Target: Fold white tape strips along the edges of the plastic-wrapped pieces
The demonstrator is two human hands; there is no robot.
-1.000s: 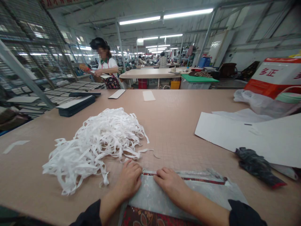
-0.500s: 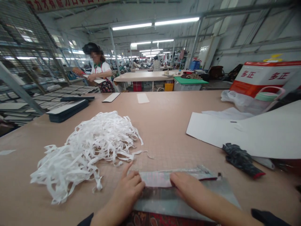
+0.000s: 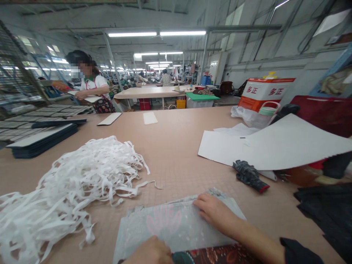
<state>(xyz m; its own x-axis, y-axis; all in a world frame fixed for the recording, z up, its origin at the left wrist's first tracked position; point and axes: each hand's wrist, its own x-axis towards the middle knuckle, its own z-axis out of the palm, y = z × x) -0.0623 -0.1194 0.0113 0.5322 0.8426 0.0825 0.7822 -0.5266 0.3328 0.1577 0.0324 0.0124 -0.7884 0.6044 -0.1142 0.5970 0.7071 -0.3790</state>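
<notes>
A pale grey, translucent sheet with a faint pink hand-like print lies at the table's front edge. My right hand rests on its upper right part, fingers close together and pointing left. At the bottom edge of the view, my left hand is curled at the sheet's near edge beside a dark red patterned cloth; what its fingers hold is hidden. A large tangled heap of white strips lies to the left of the sheet.
A dark glove lies beside a large white board on the right. Dark-edged panels are stacked at the left. A person stands beyond the table, holding a pale panel. Black fabric lies at the right edge.
The view has turned right. My left hand has moved down and toward me from the narrow white and dark red strip. The pale sheet now shows spread out, its pink print visible.
</notes>
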